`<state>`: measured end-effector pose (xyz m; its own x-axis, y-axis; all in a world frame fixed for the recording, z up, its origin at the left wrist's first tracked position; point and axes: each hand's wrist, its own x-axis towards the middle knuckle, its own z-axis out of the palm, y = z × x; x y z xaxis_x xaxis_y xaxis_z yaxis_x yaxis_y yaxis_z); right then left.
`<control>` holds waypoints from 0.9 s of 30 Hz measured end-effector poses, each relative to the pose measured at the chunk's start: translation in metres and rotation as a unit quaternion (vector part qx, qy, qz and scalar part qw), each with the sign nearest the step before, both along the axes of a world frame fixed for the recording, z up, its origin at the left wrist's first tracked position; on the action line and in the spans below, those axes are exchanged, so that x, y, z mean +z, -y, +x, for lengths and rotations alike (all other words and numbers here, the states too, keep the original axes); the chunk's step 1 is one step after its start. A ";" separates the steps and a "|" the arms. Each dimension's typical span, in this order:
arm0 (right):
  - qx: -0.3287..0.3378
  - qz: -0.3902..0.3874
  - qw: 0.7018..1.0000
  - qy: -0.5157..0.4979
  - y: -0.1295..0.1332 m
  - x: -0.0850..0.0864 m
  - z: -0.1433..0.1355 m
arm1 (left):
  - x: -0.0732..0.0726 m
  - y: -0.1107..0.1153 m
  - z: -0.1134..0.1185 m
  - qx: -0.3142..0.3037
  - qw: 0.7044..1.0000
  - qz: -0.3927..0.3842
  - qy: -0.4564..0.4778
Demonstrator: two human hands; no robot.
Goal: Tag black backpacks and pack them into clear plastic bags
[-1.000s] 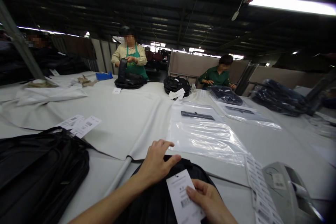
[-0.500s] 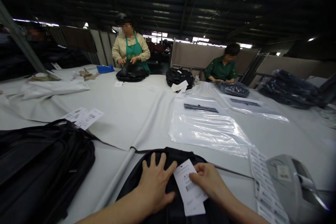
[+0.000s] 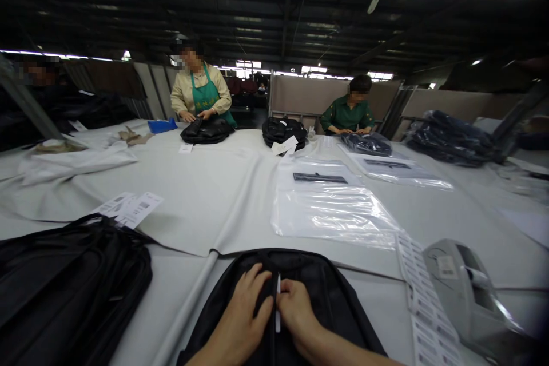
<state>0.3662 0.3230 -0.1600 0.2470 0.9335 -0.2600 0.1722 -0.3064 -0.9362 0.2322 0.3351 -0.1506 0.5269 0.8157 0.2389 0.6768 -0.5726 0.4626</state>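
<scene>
A black bag [image 3: 334,303] lies on the table directly in front of me. A white hang tag [image 3: 278,311] stands edge-on at a dark line down the bag's middle; whether it is partly inside an opening I cannot tell. My right hand [image 3: 295,306] is closed, pinching the tag between thumb and fingers. Flat on the bag's left half rests my left hand [image 3: 246,309], fingers stretched out, its thumb near the same line. More black bags [image 3: 64,286] are stacked at the left, with several printed white tags [image 3: 139,209] at their top edge.
A grey label machine [image 3: 461,286] stands at the right beside a strip of barcode labels [image 3: 422,297]. Clear plastic bags [image 3: 330,211] lie beyond my bag. Across the table, two people handle black bags [image 3: 208,130]. Wrapped bags [image 3: 450,137] are piled at the far right.
The tag has turned from face-up to edge-on at the bag's middle line. My right hand has moved left with it, and my left hand's fingers have come closer together.
</scene>
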 end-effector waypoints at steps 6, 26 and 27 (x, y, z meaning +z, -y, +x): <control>0.168 -0.014 0.983 0.074 -0.003 0.028 0.055 | -0.024 0.012 -0.014 -0.044 0.983 0.105 -0.146; 0.317 0.162 0.888 0.290 -0.011 0.065 0.160 | 0.084 -0.119 0.033 -0.326 0.882 -0.333 -0.070; 0.308 0.162 0.892 0.290 -0.005 0.062 0.158 | 0.086 -0.116 0.033 -0.336 0.886 -0.308 -0.091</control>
<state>0.5238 0.3275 -0.0981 -0.3338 0.9412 0.0517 0.6981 0.2837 -0.6574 0.2653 0.4507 -0.0642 0.9266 0.2505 -0.2805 0.3747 -0.5513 0.7454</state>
